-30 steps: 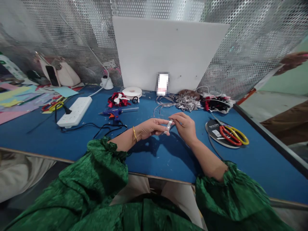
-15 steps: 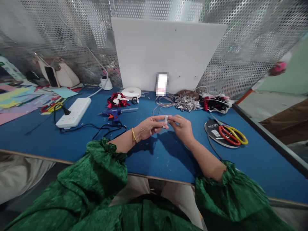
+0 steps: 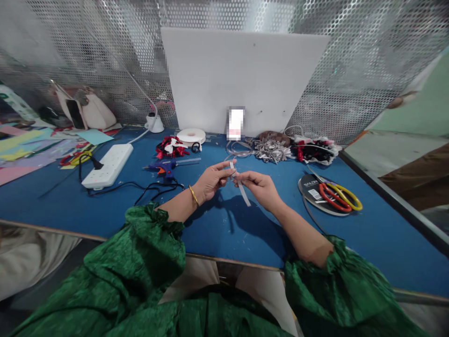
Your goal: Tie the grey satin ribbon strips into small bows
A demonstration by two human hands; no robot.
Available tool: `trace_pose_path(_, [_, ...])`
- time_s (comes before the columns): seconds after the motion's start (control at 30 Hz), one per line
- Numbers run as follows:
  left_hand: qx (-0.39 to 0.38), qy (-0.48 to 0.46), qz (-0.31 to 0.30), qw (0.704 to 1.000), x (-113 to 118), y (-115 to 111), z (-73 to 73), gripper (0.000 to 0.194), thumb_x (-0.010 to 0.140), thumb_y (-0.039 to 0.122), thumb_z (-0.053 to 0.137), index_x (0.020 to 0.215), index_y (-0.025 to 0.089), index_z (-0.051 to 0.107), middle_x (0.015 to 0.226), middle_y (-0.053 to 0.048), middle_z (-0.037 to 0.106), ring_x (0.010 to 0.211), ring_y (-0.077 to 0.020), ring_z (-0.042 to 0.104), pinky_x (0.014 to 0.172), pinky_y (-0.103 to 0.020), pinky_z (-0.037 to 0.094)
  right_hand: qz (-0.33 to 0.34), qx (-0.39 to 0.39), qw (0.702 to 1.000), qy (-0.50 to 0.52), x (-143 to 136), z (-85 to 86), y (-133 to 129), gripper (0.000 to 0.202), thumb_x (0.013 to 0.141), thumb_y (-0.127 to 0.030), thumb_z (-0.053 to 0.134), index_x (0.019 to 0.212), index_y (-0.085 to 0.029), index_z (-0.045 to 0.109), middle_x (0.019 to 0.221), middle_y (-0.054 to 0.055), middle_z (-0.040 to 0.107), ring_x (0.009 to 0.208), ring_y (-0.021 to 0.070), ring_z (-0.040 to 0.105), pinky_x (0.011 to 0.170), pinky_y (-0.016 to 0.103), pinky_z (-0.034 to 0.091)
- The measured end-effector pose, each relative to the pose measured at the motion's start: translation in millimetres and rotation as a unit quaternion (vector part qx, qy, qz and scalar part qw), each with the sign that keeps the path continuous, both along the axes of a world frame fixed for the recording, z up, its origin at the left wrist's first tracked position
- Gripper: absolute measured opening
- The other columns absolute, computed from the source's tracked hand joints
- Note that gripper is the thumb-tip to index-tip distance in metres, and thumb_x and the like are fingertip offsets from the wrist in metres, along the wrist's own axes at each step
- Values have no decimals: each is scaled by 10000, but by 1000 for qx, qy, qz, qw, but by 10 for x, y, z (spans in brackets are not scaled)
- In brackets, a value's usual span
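A narrow white ribbon is held between my two hands above the blue table. My left hand pinches its upper part, where a short piece stands up against the fingers. Thumb and fingertips of my right hand close on the same ribbon just beside the left fingertips. Below the right fingers the ribbon's loose end hangs slanting down to the right. The fingers partly hide how it is folded or looped. Left of my left hand lies a blue glue gun with a glue stick in its back.
A white power strip and black cord lie left. Scissors with red and yellow handles rest on a black ribbon spool at right. Along the back are a white ribbon roll, red and white bows, grey ribbon pieces and a white board.
Both hands have shifted slightly left and up. A longer ribbon end now hangs below the right fingers, where only a short white piece showed between the hands before.
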State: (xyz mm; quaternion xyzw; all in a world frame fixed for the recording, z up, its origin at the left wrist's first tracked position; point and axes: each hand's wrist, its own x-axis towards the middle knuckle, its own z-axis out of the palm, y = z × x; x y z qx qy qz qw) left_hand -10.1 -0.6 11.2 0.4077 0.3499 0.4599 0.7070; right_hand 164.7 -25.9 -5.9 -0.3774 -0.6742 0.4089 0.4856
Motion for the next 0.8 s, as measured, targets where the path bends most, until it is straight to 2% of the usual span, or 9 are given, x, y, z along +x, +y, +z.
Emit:
trace_pose_path(0.07, [-5, 4, 3, 1000, 1, -1, 1, 529, 634, 206, 813, 1141, 147, 675, 705, 3, 650, 464, 2, 394, 414, -129, 275, 16, -6, 1000, 5, 6, -28, 15, 202, 813, -401, 640, 888, -227, 712, 850, 34, 741, 820, 205, 694, 813, 362, 526])
trace_pose_path(0.17, [-16, 6, 5, 1000, 9, -6, 1, 510, 648, 195, 798, 1140, 141, 675, 728, -28, 674, 480, -6, 425, 420, -125, 283, -20, 45, 996, -69, 20, -46, 3, 136, 835, -335, 623, 859, -234, 710, 812, 23, 729, 785, 192, 680, 774, 329, 513])
trace_pose_path(0.27, [-22, 6, 11, 1000, 25, -14, 0, 525, 648, 190, 793, 1155, 143, 668, 762, -56, 695, 514, -21, 478, 423, -124, 279, -57, 146, 971, -179, 25, -18, -45, 138, 874, -284, 585, 867, -246, 717, 839, 30, 705, 785, 179, 654, 753, 301, 482])
trace_pose_path(0.37, [-15, 21, 19, 999, 46, -33, 3, 554, 628, 215, 806, 1161, 148, 669, 759, -46, 694, 484, -10, 438, 417, -132, 260, -85, 226, 941, -235, 18, 26, -95, 173, 903, -285, 559, 889, -256, 729, 880, 50, 668, 791, 170, 624, 732, 286, 466])
trace_pose_path(0.47, [9, 45, 31, 998, 64, -54, -3, 582, 607, 247, 819, 1162, 151, 673, 726, -12, 667, 453, 2, 367, 413, -147, 245, -108, 272, 918, -268, 12, 51, -117, 190, 914, -294, 551, 891, -252, 735, 876, 65, 650, 785, 175, 598, 712, 297, 455])
trace_pose_path(0.57, [36, 65, 34, 997, 71, -59, -32, 588, 590, 284, 828, 1145, 152, 686, 718, 10, 633, 463, -1, 356, 423, -162, 253, -112, 300, 903, -288, 10, 50, -110, 180, 909, -295, 562, 875, -261, 736, 879, 68, 656, 820, 193, 584, 743, 328, 440])
trace_pose_path(0.63, [48, 77, 30, 995, 71, -56, -57, 589, 587, 304, 827, 1140, 155, 690, 741, 10, 629, 470, -5, 357, 426, -173, 257, -112, 298, 908, -273, 6, 42, -100, 164, 902, -293, 573, 870, -266, 732, 860, 61, 650, 816, 194, 579, 745, 333, 439])
trace_pose_path(0.8, [80, 113, 31, 990, 72, -54, -109, 595, 629, 330, 793, 1183, 152, 671, 731, 9, 628, 470, -16, 353, 428, -188, 260, -115, 244, 945, -187, -17, 36, -90, 126, 870, -280, 608, 785, -254, 697, 802, 37, 603, 757, 171, 578, 700, 303, 456])
